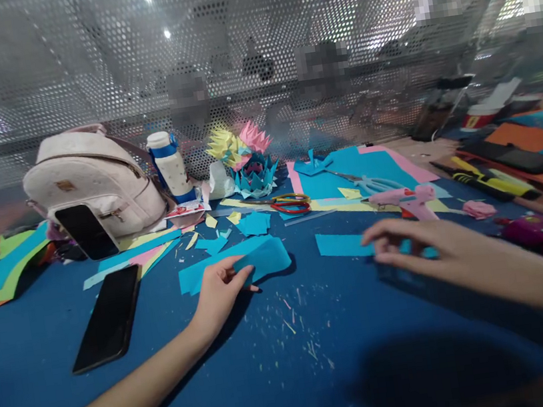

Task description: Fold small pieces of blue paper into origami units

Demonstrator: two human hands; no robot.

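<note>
My left hand (pixel 220 289) pinches the edge of a folded turquoise paper sheet (pixel 264 258) lying on the blue table (pixel 284 363). To the right, my right hand (pixel 409 245) hovers with its fingers curled over a second turquoise paper piece (pixel 341 245), touching its right end. Whether those fingers grip that piece is unclear through motion blur. Several small turquoise and yellow scraps (pixel 254 223) lie just behind the two sheets.
A black phone (pixel 108 317) lies at the left; another (pixel 86 231) leans on a white backpack (pixel 91 181). Behind are a bottle (pixel 171 167), paper flowers (pixel 248 159), red-yellow scissors (pixel 289 203), blue scissors (pixel 374 183), a pink glue gun (pixel 410 199). Perforated metal screen at the back.
</note>
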